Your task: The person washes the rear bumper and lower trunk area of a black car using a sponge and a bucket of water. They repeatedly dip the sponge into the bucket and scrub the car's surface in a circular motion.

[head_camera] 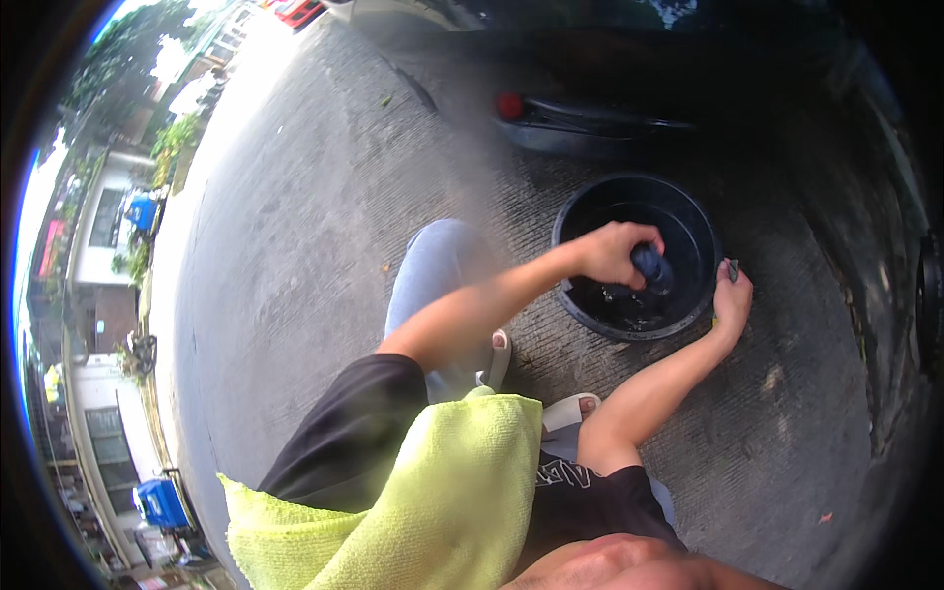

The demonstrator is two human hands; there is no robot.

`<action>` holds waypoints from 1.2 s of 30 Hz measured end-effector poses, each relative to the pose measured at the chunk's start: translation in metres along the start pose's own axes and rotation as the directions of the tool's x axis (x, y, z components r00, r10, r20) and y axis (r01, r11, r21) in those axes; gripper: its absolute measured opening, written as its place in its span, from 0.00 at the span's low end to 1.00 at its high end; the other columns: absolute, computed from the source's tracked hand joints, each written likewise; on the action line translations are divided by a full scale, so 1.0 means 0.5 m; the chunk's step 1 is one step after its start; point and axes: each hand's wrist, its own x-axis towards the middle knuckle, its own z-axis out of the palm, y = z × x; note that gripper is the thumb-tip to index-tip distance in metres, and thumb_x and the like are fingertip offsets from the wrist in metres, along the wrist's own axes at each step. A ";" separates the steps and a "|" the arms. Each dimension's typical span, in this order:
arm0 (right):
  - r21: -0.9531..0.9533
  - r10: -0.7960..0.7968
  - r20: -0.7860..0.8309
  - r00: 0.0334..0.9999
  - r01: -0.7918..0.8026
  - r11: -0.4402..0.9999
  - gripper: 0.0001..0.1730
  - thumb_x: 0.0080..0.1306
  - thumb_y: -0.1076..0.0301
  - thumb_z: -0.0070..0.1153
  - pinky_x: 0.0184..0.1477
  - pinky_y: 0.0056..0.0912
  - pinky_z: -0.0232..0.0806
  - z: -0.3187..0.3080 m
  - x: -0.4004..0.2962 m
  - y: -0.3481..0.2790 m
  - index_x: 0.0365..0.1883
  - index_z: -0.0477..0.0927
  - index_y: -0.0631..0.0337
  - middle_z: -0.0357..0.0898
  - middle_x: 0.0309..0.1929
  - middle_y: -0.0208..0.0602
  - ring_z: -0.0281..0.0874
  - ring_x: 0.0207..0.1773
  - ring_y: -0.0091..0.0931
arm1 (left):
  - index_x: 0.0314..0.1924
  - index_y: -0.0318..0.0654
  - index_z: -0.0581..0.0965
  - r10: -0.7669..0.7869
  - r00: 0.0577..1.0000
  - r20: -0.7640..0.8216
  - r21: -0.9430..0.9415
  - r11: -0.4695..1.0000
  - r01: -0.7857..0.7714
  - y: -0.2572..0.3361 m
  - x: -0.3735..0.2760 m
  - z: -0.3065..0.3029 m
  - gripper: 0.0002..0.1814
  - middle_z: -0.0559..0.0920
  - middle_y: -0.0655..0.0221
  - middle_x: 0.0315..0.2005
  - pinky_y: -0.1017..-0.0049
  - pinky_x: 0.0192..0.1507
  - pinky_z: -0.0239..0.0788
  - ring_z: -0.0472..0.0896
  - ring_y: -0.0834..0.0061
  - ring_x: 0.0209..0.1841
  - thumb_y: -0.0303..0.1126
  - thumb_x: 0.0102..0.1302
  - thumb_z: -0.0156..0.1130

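A round black plastic basin [635,335] stands on the ribbed concrete ground, with some water showing inside. My left hand [619,254] is over its inside, fingers curled round a dark blue object [650,267] that is blurred; its kind is unclear. At the basin's right rim is my right hand [732,299], with a small dark grey-green thing [733,271] between thumb and fingers. Whether that hand also grips the rim is hard to tell. A yellow-green microfibre towel [457,472] hangs over my left shoulder.
Beyond the basin lies a long dark object with a red round end [509,105], in deep shade. My knee in light blue jeans [435,258] is left of the basin, my sandalled feet [575,409] below it. Houses and blue vehicles [161,503] line the far left.
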 end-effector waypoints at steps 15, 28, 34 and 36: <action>0.827 -0.056 -0.437 0.898 0.426 0.366 0.20 0.74 0.67 0.53 0.57 0.33 0.71 -0.115 0.010 -0.198 0.60 0.77 0.68 0.83 0.51 0.48 0.81 0.52 0.34 | 0.51 0.47 0.79 0.755 0.338 -0.562 0.822 0.463 0.333 0.234 0.119 -0.387 0.27 0.79 0.71 0.44 0.65 0.54 0.66 0.75 0.69 0.51 0.36 0.49 0.77; 0.777 -0.115 -0.442 0.890 0.444 0.446 0.21 0.75 0.66 0.53 0.59 0.33 0.69 -0.024 -0.017 -0.264 0.61 0.76 0.67 0.82 0.53 0.47 0.80 0.55 0.31 | 0.51 0.53 0.81 0.922 0.124 -0.366 0.925 0.345 0.161 0.096 0.084 -0.436 0.27 0.75 0.70 0.55 0.51 0.65 0.54 0.66 0.58 0.66 0.39 0.47 0.76; 0.687 -0.141 -0.459 0.877 0.451 0.570 0.20 0.75 0.66 0.53 0.61 0.32 0.67 0.055 -0.037 -0.360 0.62 0.76 0.65 0.82 0.54 0.45 0.79 0.55 0.30 | 0.54 0.51 0.80 0.923 0.097 -0.371 0.928 0.374 -0.005 -0.013 -0.009 -0.603 0.29 0.75 0.67 0.56 0.52 0.65 0.55 0.67 0.56 0.65 0.39 0.49 0.75; 0.642 -0.126 -0.496 0.859 0.461 0.612 0.19 0.75 0.66 0.53 0.62 0.32 0.66 0.076 -0.050 -0.378 0.61 0.77 0.64 0.82 0.53 0.44 0.79 0.56 0.29 | 0.55 0.51 0.80 0.897 0.090 -0.433 0.899 0.437 -0.033 -0.058 -0.032 -0.654 0.30 0.74 0.65 0.56 0.53 0.65 0.55 0.67 0.54 0.65 0.39 0.49 0.75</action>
